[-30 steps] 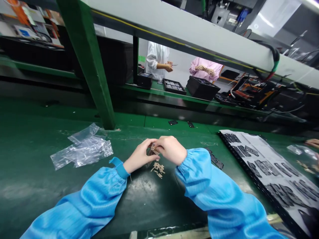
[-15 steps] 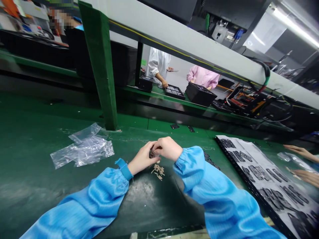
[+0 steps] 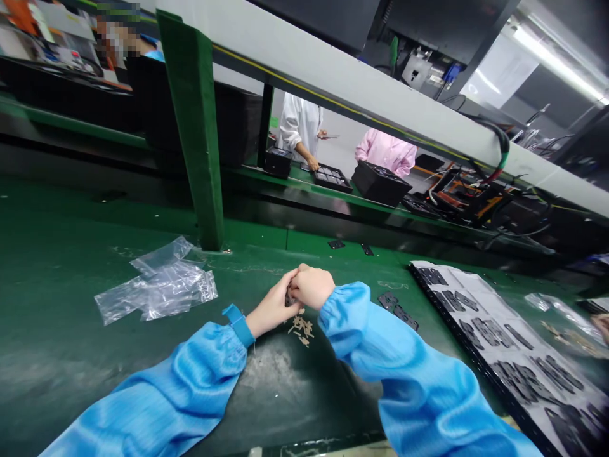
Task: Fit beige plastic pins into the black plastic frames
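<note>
My left hand (image 3: 273,306) and my right hand (image 3: 311,287) meet over the green table, fingers closed around something small that they mostly hide. The right hand's fingertips press in against the left thumb and fingers; what lies between them I cannot make out. Just below the hands is a little heap of small beige pieces (image 3: 302,329) on the table. To the right of my right forearm lie several flat black parts (image 3: 398,310). Left of my hands rests a loose pile of clear plastic bags (image 3: 159,285).
A tray with a white liner (image 3: 469,279) holds rows of black parts at right. Beyond it are another person's hand (image 3: 603,325) and more clear plastic (image 3: 564,311). A green post (image 3: 193,133) rises ahead. Two black pieces (image 3: 336,244) lie near the back. People stand across the bench.
My right hand has shifted slightly left and turned closer against my left hand, uncovering more of the black parts beside my sleeve. The other person's hands at right have moved away from the tray.
</note>
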Available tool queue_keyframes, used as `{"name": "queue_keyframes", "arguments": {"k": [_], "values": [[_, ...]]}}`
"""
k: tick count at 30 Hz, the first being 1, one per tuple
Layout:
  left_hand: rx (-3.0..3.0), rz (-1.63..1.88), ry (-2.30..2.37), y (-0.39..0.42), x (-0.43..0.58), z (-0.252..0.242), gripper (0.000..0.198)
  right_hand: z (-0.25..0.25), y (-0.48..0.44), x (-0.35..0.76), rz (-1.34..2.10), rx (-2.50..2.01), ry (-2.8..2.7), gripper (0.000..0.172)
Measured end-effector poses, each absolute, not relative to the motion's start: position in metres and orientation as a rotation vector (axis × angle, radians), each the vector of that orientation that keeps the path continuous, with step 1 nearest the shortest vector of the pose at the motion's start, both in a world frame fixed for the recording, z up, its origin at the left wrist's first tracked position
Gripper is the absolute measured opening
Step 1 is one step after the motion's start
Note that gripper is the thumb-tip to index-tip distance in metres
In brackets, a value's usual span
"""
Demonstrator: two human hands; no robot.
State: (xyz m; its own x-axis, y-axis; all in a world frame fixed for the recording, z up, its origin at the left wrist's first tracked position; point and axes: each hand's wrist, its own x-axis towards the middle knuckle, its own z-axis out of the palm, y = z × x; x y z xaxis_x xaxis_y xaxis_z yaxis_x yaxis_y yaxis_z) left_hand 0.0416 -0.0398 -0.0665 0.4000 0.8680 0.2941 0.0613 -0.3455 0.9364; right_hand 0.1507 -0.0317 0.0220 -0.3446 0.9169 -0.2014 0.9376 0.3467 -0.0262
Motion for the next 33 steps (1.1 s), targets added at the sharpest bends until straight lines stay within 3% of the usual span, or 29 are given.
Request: {"name": "queue_keyframes", "arguments": {"k": [8,15,25,33], "values": [[1.647,1.089,0.805,-0.038,0.04,-0.064,0.068,0.034,-0.019,0.166,-0.465,1.434,2.65,0.017],[1.588,1.124,0.72,-0.035,0.04,-0.069,0.05,0.045,-0.03,0.169,-0.536,1.634,2.791,0.02],[1.414,1.149,0.581,-0.033,0.04,-0.067,0.049,0.043,-0.035,0.162,-0.548,1.676,3.011,0.013],[1.348,1.125,0.578,-0.034,0.04,-0.065,0.049,0.028,-0.033,0.168,-0.478,1.554,3.116,0.03]]}}
